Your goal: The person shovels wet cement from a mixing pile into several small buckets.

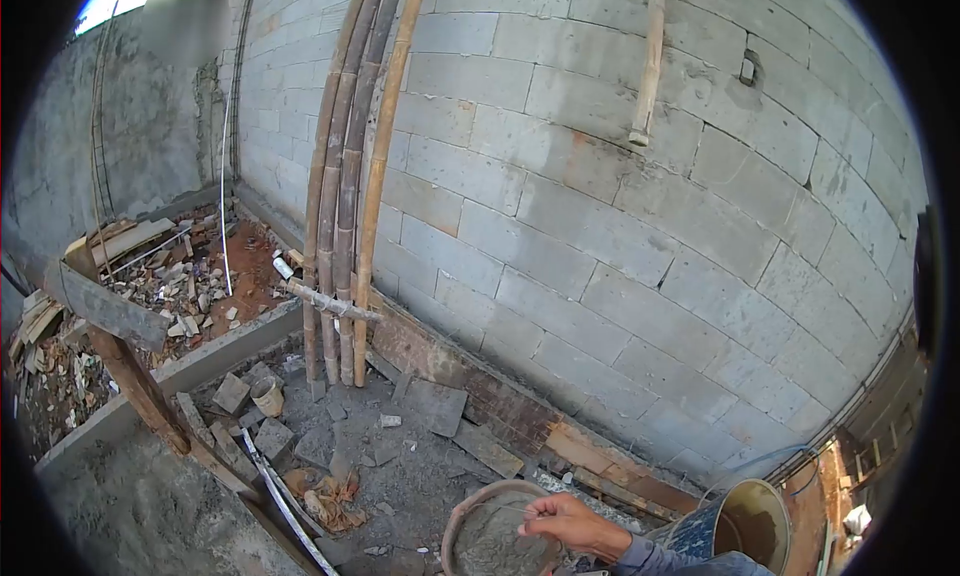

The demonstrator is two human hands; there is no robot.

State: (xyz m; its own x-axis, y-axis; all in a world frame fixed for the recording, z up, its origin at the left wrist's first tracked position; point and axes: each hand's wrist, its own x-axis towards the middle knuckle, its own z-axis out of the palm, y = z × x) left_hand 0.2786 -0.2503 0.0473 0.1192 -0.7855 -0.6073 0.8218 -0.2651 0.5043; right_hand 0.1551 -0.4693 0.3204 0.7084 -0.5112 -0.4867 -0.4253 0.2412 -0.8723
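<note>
One hand with a blue-grey sleeve shows at the bottom, reaching in from the right; I take it as my right hand [572, 524]. Its fingers are pinched together over a round bowl [456, 528] of wet grey mortar [495, 541]. A thin line, like a wire or string, seems to run from the fingertips, but it is too small to name. Below this hand, at the frame's bottom edge, something is partly hidden. Just right of the forearm a blue bucket [697, 532] leans with its brown inside showing. My left hand does not show clearly.
Bamboo poles [345, 176] stand against a grey block wall [600, 226]. A wooden piece [650, 66] hangs on the wall. Broken blocks [273, 439], a crumpled orange cloth [332, 498] and metal strips [283, 501] lie on the ground. At the left are a wooden post [135, 386] and rubble [190, 276].
</note>
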